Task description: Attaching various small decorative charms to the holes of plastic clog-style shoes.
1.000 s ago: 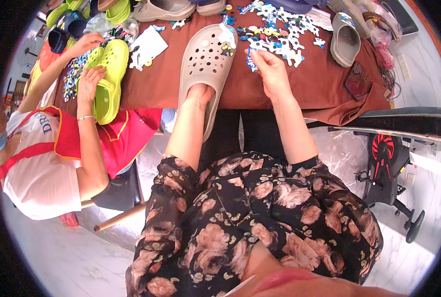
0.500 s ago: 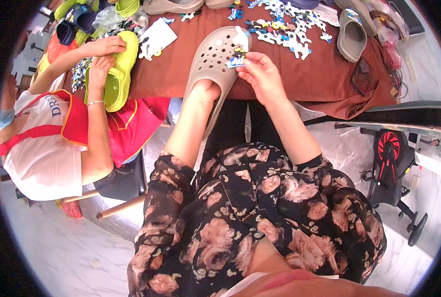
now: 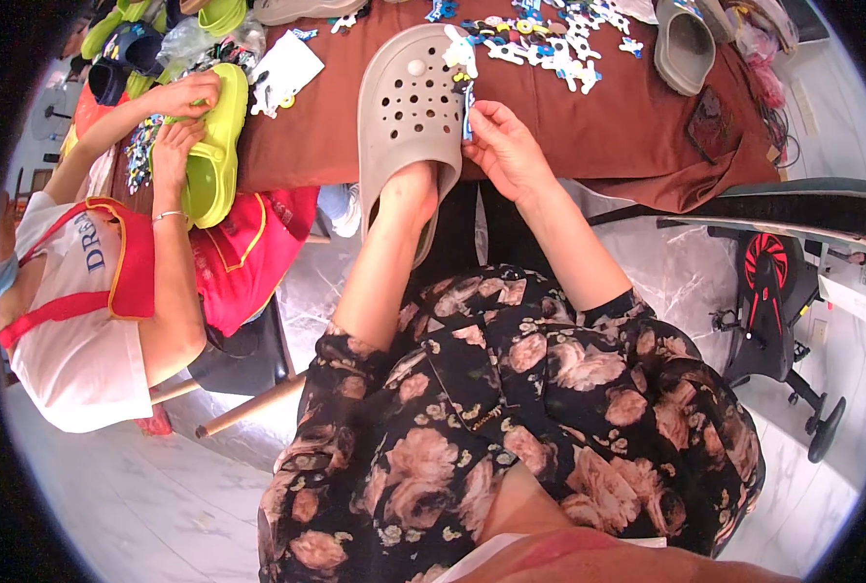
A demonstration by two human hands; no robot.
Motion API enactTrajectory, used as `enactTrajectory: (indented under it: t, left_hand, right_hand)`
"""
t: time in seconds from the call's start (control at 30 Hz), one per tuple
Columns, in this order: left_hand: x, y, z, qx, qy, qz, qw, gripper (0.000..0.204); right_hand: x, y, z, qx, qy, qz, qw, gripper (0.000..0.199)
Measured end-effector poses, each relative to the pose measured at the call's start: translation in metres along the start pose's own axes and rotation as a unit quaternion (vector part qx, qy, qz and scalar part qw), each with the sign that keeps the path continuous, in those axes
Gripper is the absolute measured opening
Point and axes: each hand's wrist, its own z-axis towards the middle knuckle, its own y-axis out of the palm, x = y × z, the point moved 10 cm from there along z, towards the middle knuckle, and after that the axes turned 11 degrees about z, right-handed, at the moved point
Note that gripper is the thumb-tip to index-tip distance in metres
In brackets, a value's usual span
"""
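Note:
A beige clog (image 3: 394, 102) with round holes stands toe-up at the table's near edge. My left hand (image 3: 409, 194) reaches into its foot opening and holds it from inside; the fingers are hidden under the upper. On the upper sit a round white charm (image 3: 415, 68) and, by the right rim, a white figure-shaped charm (image 3: 460, 47). My right hand (image 3: 507, 155) pinches a small blue-and-white shoe charm (image 3: 469, 112) between thumb and fingers, edge-on beside the clog's right side.
Several loose charms (image 3: 569, 58) lie on the brown-covered table (image 3: 627, 136), with a grey clog (image 3: 684, 49) at right. A white card (image 3: 287, 68) lies left of my clog. At left, a co-worker's hands (image 3: 182, 117) work on a lime-green clog (image 3: 221, 146).
The charm in my right hand has turned from face-up to edge-on. The clog has tilted more upright. The whole view has shifted slightly.

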Motion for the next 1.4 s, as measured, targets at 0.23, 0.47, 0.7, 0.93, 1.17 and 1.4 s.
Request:
enactTrajectory:
  t: [0.23,0.47,0.7,0.93,1.17,1.4]
  left_hand:
    - [0.026,0.019,-0.042,-0.159,0.085,-0.162,0.97,0.037]
    - [0.019,0.01,-0.027,0.0,0.033,-0.153,0.988,0.04]
    - [0.013,0.009,-0.028,-0.001,0.036,-0.158,0.987,0.039]
    - [0.007,0.008,-0.039,0.031,0.064,-0.151,0.986,0.036]
    - [0.009,0.02,-0.046,-0.013,0.102,-0.133,0.986,0.036]
    - [0.01,0.026,-0.052,-0.012,0.106,-0.023,0.994,0.035]
  right_hand:
    - [0.004,0.007,0.001,-0.04,0.031,0.033,0.998,0.012]
    - [0.003,0.014,-0.005,-0.028,0.063,-0.012,0.998,0.014]
    - [-0.02,0.022,-0.01,-0.006,-0.042,-0.194,0.98,0.018]
    - [-0.026,0.026,-0.012,-0.015,-0.107,-0.254,0.961,0.017]
    - [-0.036,0.025,-0.015,-0.028,-0.202,-0.387,0.899,0.013]
    - [-0.051,0.023,-0.02,-0.017,-0.213,-0.421,0.882,0.019]
